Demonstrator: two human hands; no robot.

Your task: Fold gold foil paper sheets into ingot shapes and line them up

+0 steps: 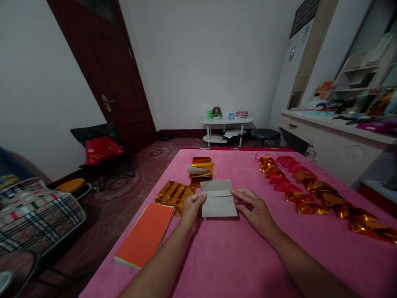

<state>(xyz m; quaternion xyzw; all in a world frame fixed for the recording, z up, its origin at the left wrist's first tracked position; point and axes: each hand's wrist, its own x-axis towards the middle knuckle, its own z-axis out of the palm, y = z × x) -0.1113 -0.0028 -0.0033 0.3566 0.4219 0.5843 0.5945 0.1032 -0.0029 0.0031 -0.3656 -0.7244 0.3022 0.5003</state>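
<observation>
A folded sheet of pale grey-white paper (218, 205) is held just over the pink cloth, with creases running across its upper part. My left hand (192, 207) pinches its left edge, thumb on top. At the right edge, my right hand (252, 207) grips the paper between thumb and curled fingers. Left of the paper lies creased gold foil (173, 193). Beyond it is more gold foil (202, 162), with a grey rounded object (197, 170) on top. A stack of orange paper (147, 234) rests near my left forearm.
Rows of folded gold foil pieces (336, 194) and red pieces (279, 183) line the right side of the pink-covered table (223, 260). A white side table (226, 121) stands by the wall. A cabinet (335, 138) is on the right; a chair with a red bag (102, 151) is on the left.
</observation>
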